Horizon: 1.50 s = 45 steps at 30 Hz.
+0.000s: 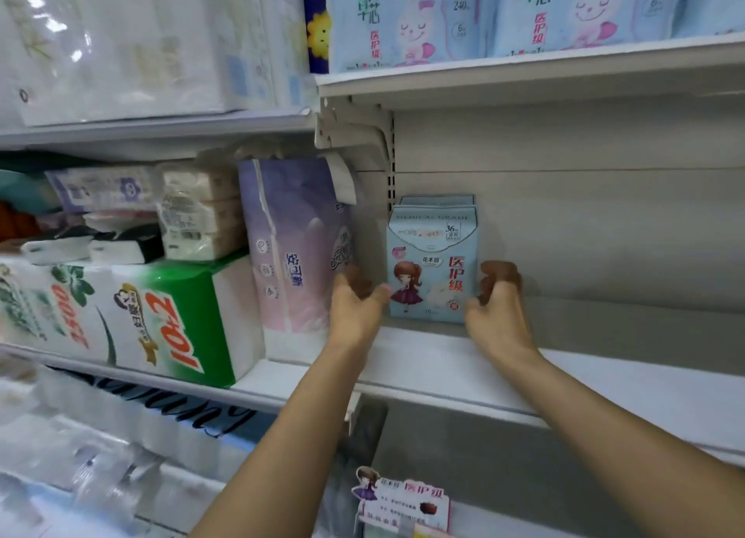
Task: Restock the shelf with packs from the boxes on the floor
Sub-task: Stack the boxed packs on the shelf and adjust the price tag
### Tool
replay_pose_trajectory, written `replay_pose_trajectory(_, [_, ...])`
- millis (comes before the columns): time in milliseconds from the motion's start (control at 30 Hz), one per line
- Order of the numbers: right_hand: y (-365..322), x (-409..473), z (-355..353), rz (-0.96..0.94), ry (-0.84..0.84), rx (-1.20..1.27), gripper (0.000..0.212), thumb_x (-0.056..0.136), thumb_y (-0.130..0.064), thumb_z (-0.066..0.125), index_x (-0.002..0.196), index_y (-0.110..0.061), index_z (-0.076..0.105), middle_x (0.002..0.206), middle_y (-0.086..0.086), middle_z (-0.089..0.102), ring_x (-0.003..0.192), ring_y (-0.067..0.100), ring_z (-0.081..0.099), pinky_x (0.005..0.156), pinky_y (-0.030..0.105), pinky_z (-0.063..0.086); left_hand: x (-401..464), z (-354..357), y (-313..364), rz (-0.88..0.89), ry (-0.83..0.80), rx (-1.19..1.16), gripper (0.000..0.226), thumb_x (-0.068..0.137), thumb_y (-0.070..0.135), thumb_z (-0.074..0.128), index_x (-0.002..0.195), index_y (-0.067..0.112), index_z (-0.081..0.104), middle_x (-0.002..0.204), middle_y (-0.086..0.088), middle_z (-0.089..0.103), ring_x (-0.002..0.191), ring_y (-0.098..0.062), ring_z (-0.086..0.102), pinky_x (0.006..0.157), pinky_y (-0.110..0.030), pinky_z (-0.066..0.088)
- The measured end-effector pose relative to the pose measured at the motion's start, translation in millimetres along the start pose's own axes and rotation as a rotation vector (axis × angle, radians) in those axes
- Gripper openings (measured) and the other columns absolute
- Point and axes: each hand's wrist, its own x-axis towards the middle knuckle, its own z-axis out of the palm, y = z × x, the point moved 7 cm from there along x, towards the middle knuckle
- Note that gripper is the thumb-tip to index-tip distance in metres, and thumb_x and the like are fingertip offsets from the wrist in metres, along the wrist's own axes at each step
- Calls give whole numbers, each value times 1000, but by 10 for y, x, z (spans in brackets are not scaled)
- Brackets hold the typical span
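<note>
Step in hand: we were seating a pale blue plastic pack printed with a cartoon girl [433,265] upright on the white metal shelf [604,380], hard against its left end.
Left grip: our left hand [356,301] sat just left of the pack, thumb touching its lower left edge, fingers curled loosely; we judged it was steadying rather than clamping.
Right grip: our right hand [498,309] sat just right of the pack, fingers bent at its right edge; we could not tell whether they pinched it or only touched.
Pack's place: it stood between the two grips, with a second matching pack [437,200] close behind it.
Left of the left grip: a tall lilac tissue bag [296,247] leaned in the neighbouring bay.
Right of the right grip: the shelf ran on bare.
Progress: early, we judged, with most of the shelf unfilled.
Next move: it called for letting go, reaching down for more packs, and setting them just right of this one.
</note>
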Motion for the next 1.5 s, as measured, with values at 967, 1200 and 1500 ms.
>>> replay_pose_trajectory(967, [1505, -3844, 2719, 369, -1004, 119, 24, 93, -1, 57, 89, -24, 62, 90, 11, 65, 59, 10, 58, 51, 15, 43, -2614, -2805, -3311, -825, 393, -304, 17, 96, 20, 59, 110, 11, 63, 85, -2, 73, 69, -15, 66, 65, -28, 55])
replay_pose_trajectory(1200, [2583, -4378, 2837, 490, -1163, -28, 12, 94, -6, 57, 97, -16, 64, 91, 10, 65, 58, 8, 60, 47, 12, 42, -3412, -2774, -4444, -1013, 547, -335, 10, 96, 19, 58, 103, 14, 63, 92, -5, 71, 76, -17, 66, 68, -29, 54])
replay_pose_trajectory(1500, [3877, -5182, 2901, 596, -1364, -191, 13, 93, -4, 57, 104, -8, 62, 84, 10, 63, 57, 12, 59, 47, 20, 44, -4541, -2489, -5712, -1185, 775, -443, 17, 98, 19, 56, 111, 9, 62, 88, -6, 69, 71, -17, 62, 64, -29, 54])
